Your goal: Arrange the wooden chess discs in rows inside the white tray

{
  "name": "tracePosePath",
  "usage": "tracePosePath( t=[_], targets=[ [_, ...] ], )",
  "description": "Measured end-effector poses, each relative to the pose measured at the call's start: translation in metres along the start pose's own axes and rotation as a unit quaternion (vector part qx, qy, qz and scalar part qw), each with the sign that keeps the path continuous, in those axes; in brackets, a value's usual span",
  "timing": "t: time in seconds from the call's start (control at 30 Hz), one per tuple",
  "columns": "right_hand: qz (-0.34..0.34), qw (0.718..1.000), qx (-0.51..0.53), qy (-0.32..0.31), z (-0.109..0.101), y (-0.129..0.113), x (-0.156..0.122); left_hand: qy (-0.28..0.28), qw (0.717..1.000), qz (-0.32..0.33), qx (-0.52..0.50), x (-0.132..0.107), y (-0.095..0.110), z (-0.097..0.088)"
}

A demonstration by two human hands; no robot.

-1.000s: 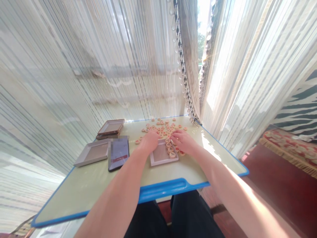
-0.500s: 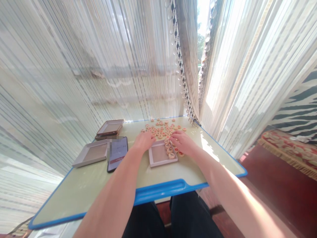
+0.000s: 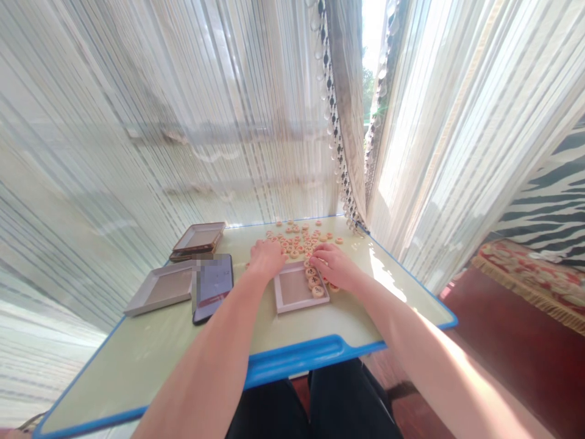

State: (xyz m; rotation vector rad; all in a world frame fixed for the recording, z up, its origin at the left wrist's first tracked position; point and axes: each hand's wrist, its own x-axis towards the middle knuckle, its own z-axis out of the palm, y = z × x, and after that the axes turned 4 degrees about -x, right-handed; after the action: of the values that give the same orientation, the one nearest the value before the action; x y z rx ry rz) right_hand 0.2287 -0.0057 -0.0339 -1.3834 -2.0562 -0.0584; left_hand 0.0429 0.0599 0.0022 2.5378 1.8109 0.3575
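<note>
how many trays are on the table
3: a white tray nearest, holding discs; a grey tray left of the phone; a brown tray behind that, perhaps stacked on another.

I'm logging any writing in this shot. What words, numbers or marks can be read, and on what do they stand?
Round wooden pieces: red and dark marks on top, too small to read.
Phone: screen blurred, unreadable.
White tray and grey tray: no writing seen.
Nothing here can be quoted.
</note>
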Motion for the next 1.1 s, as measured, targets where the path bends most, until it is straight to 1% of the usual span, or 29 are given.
tracePosePath(
  t=[0.1, 0.17, 0.27, 0.33, 0.43, 0.57, 0.67, 0.77, 0.83, 0.93, 1.1],
  targets=[
    [0.009, 1.000, 0.015, 0.026, -0.003, -0.001, 0.001, 0.039, 0.994, 0.008, -0.104, -0.005, 0.005, -0.003],
    [0.030, 0.998, 0.040, 0.041, -0.005, -0.003, 0.001, 0.049, 0.980, 0.019, -0.193, -0.009, 0.008, -0.005],
    [0.055, 0.995, 0.072, 0.042, -0.004, -0.005, 0.001, 0.026, 0.957, 0.031, -0.287, -0.012, 0.010, -0.006],
    [0.054, 0.995, 0.081, 0.034, -0.003, -0.006, 0.001, 0.009, 0.951, 0.035, -0.306, -0.014, 0.010, -0.006],
    [0.041, 0.996, 0.071, 0.024, -0.003, -0.007, 0.001, -0.006, 0.962, 0.058, -0.266, -0.016, 0.010, -0.006],
    [0.042, 0.997, 0.046, 0.040, -0.004, -0.004, 0.000, -0.033, 0.979, 0.106, -0.169, -0.021, 0.010, -0.007],
    [0.038, 0.998, 0.036, 0.042, -0.003, 0.000, 0.000, -0.044, 0.985, 0.121, -0.113, -0.024, 0.011, -0.007],
    [0.035, 0.998, 0.032, 0.030, 0.000, 0.002, 0.000, -0.045, 0.985, 0.138, -0.098, -0.025, 0.010, -0.006],
    [0.025, 0.999, 0.031, 0.017, 0.001, 0.002, 0.000, -0.048, 0.980, 0.161, -0.105, -0.025, 0.010, -0.004],
    [0.007, 1.000, 0.020, -0.005, 0.002, 0.001, 0.000, -0.067, 0.972, 0.194, -0.111, -0.026, 0.010, -0.003],
    [0.025, 0.999, 0.013, -0.020, 0.000, 0.000, -0.001, -0.094, 0.968, 0.221, -0.071, -0.026, 0.012, -0.003]
  ],
)
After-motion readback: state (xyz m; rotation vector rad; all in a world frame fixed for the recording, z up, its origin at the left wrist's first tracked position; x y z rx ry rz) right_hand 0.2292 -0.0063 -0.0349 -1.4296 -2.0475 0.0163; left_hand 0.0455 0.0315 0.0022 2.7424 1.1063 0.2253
